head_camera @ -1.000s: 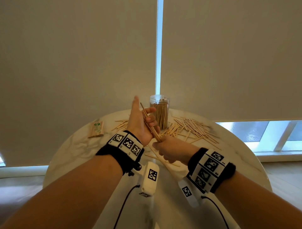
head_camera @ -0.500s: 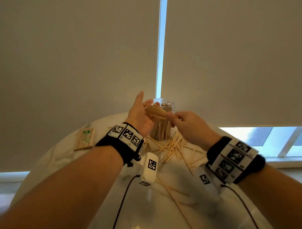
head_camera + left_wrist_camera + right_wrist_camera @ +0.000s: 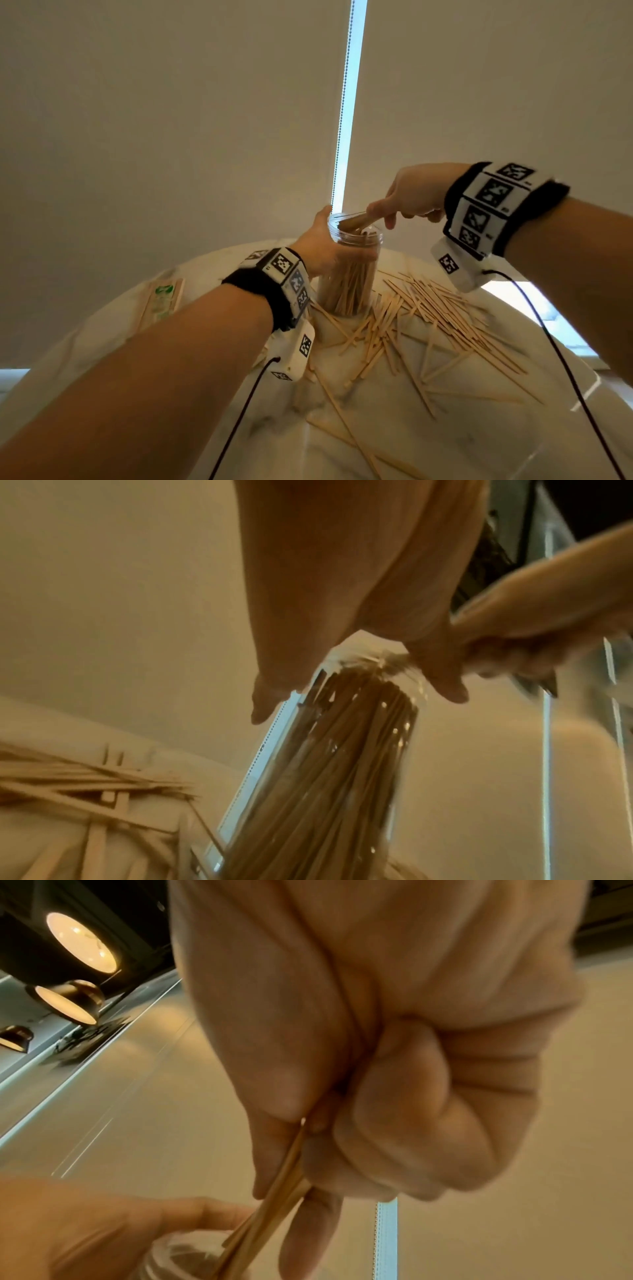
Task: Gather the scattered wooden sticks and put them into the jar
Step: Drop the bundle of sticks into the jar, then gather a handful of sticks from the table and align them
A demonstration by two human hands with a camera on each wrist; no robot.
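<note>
No readable words or numbers anywhere. Wristbands (image 3: 486, 205) carry only black-and-white square marker patterns. Flat packet (image 3: 161, 301) on counter, left of fingers (image 3: 359, 255), bears green print, too blurred to read.

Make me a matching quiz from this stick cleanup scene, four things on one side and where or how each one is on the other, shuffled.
1. left hand
2. right hand
3. loose sticks
4. green-printed packet

a. scattered on the table right of the jar
b. lying flat at the table's left edge
c. wrapped around the jar
d. pinching a bundle of sticks over the jar mouth

Pairs: 1-c, 2-d, 3-a, 4-b
</note>
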